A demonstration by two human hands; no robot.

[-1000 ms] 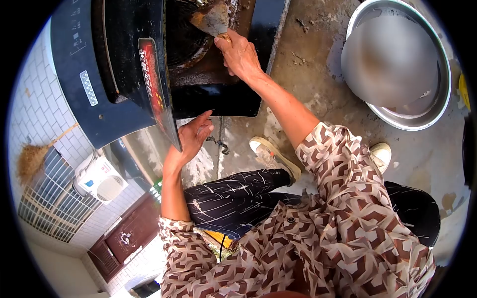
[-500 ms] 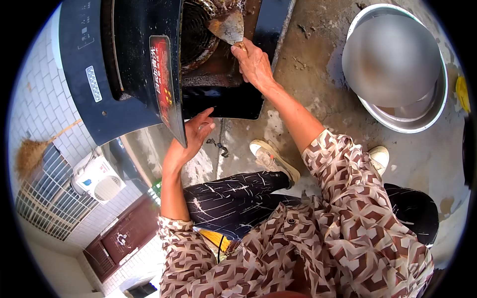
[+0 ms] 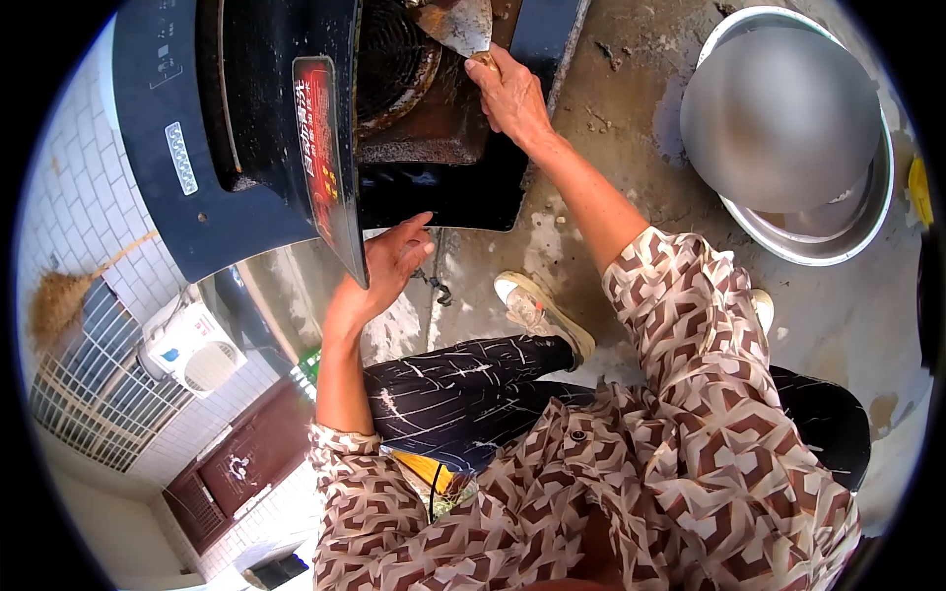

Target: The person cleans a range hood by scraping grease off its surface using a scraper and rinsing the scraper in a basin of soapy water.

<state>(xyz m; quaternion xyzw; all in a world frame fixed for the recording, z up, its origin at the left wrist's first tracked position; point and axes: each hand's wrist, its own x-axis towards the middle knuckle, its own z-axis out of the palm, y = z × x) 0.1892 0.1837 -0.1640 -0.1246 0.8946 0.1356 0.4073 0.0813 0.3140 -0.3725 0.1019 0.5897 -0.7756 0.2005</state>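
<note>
A dark range hood (image 3: 246, 128) with a red label (image 3: 320, 148) on its panel fills the upper left. Its inside is brown with grime around a round, ridged fan opening (image 3: 389, 69). My right hand (image 3: 512, 98) is closed on the handle of a scraper (image 3: 458, 25), whose wide, rusty blade is over the grimy part right of the fan opening. At the hood's lower edge, my left hand (image 3: 394, 258) has its fingers apart and holds nothing; the panel's corner partly covers it.
A metal basin (image 3: 803, 246) stands at the upper right, its inside mostly blurred. Yellow item (image 3: 918, 192) at the right edge. Broom (image 3: 61, 303), air conditioner unit (image 3: 195, 345) and brown door (image 3: 251, 458) at the left. My shoe (image 3: 542, 313) rests on the wet concrete floor.
Over the last second my right hand and the scraper have moved right, lately also slightly up. The hood has shifted right in view. My left hand has stayed near the hood's lower edge.
</note>
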